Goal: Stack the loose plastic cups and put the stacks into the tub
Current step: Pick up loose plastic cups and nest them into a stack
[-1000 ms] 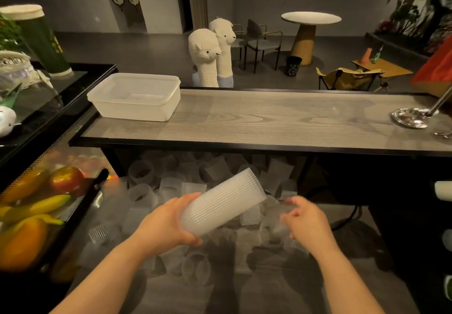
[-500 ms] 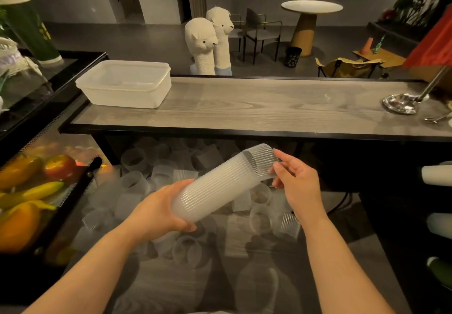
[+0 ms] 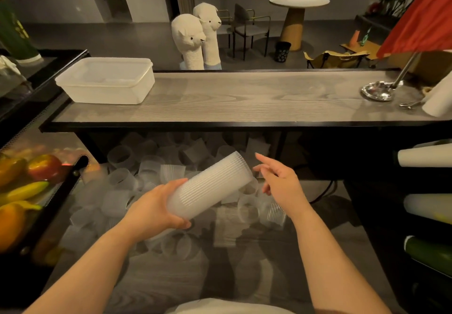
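Cup stack held over loose cups

Left hand (image 3: 156,206) has its grip clamped on the tilted cup stack (image 3: 210,186); right hand (image 3: 281,184) hovers beside it, fingers apart. Tub (image 3: 105,81) sits on the desk (image 3: 244,98).

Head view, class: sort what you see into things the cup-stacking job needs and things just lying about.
Job: cup stack held by left hand; loose cups; tub; right hand, empty.
Lying about: fruit; alpaca toys; ladle; counter.
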Tool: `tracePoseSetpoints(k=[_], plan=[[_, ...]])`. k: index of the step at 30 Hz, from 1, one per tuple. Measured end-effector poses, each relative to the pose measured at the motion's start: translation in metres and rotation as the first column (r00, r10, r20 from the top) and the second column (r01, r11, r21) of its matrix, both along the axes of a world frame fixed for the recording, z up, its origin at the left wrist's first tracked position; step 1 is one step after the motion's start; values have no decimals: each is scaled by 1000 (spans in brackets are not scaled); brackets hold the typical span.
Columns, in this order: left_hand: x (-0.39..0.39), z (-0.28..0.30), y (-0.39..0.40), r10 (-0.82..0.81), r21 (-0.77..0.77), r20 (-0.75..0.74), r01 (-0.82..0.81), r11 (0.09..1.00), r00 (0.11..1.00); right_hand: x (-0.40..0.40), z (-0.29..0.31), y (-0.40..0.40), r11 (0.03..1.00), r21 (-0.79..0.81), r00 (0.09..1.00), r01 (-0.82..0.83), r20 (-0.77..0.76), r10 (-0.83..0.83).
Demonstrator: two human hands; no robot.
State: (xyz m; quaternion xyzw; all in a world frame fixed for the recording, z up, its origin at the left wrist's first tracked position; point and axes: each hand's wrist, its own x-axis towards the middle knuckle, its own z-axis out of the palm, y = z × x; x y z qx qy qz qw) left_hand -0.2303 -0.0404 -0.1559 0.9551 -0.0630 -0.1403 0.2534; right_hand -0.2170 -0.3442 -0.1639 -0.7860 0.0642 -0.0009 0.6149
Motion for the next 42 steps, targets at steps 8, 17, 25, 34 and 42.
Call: tracePoseSetpoints(k=[8, 17, 25, 34, 42], plan=[[-2, -10, 4, 27, -36, -12, -27, 999, 1000, 0, -75, -25, 787, -583, 826, -204, -534, -181], [1, -18, 3, 13, -2, -63, -13, 1000, 998, -14, -83, -13, 718, -653, 841, -240, -509, -181], [4, -25, 3, 7, 14, -92, -6, 1000, 996, -13, -30, -38, 914, -343, 932, 217, -206, -299], [6, -21, 5, -35, -20, -72, 34, 999, 997, 3, -9, -11, 943, 266, 980, 200, -64, -190], [6, -15, 9, -36, -34, -65, 34, 999, 997, 11, -7, 2, 995, 36, 995, 95, -23, -94]])
